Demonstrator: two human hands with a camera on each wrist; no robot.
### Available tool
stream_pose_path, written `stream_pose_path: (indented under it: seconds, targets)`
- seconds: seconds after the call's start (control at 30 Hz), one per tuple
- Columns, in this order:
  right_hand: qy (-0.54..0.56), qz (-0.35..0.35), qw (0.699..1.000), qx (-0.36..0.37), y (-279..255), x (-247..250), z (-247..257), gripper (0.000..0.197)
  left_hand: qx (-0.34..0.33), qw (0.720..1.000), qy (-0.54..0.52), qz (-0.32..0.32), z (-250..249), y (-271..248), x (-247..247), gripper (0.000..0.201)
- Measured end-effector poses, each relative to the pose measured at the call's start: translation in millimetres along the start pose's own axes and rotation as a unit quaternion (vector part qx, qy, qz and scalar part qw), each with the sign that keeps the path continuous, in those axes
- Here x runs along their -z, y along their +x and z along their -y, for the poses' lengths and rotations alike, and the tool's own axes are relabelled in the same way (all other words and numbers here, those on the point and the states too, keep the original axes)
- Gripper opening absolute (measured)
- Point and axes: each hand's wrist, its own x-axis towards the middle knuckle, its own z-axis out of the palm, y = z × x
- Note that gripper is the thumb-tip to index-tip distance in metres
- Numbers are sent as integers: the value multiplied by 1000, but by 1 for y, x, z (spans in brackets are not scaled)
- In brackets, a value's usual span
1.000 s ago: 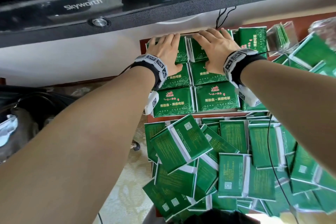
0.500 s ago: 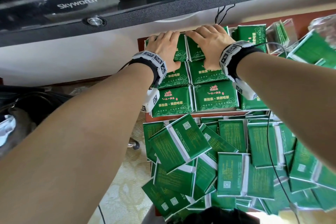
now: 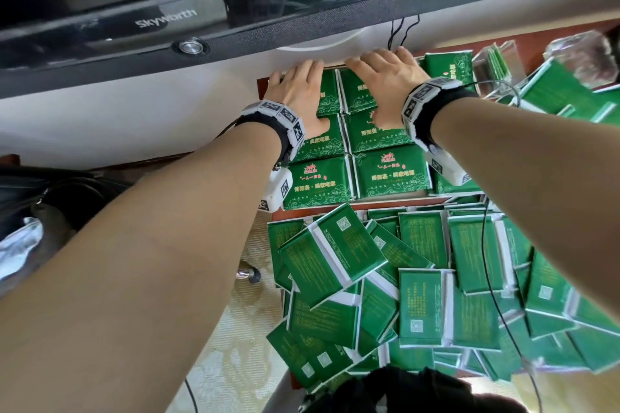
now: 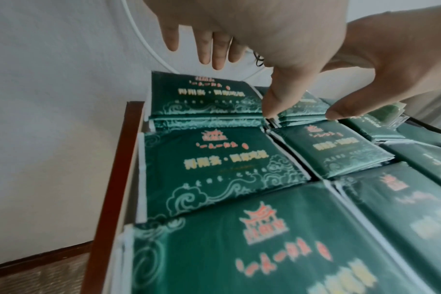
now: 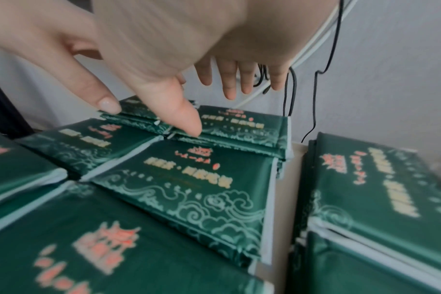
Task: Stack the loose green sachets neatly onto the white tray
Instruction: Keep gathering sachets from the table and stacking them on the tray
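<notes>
You are squaring the far row of stacked green sachets point(image 3: 352, 157) at the table's far end, left hand point(image 3: 298, 94) and right hand point(image 3: 385, 84) flat with open grip, holding nothing, so next reach for the loose sachets point(image 3: 419, 278) nearest you.

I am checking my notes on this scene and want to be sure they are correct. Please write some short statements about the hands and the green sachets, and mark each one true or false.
1. Both hands lie over the far row of the stacked sachets. True.
2. The left hand grips a single sachet lifted off the stack. False: its fingers are straight and it holds nothing.
3. The loose sachets in the near pile lie mostly with their QR-code side up. True.
4. The right hand is closed into a fist. False: its fingers are spread.
5. The television hangs above the stacks. True.
</notes>
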Motion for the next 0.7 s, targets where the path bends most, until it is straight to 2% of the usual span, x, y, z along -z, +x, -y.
stream_pose_path:
  seconds: [0.1, 0.27, 0.37, 0.47, 0.57, 0.7]
  targets:
    - [-6, -10, 1000, -13, -27, 24, 6, 107, 2, 1000, 2, -3, -9, -25, 20, 99]
    - [7, -31, 998, -53, -98, 83, 25, 83, -15, 1000, 5, -19, -44, -82, 64, 90]
    - [16, -51, 993, -102, -159, 116, 38, 68, -42, 997, 24, -59, -78, -123, 96, 88]
    - [21, -78, 986, -147, -229, 138, 45, 62, -79, 991, 35, -99, -120, -165, 128, 84]
    - [22, -112, 975, -193, -303, 147, 42, 60, -121, 983, 47, -134, -168, -199, 152, 78]
    - [34, -143, 956, -255, -396, 147, 26, 55, -170, 971, 53, -159, -234, -230, 170, 84]
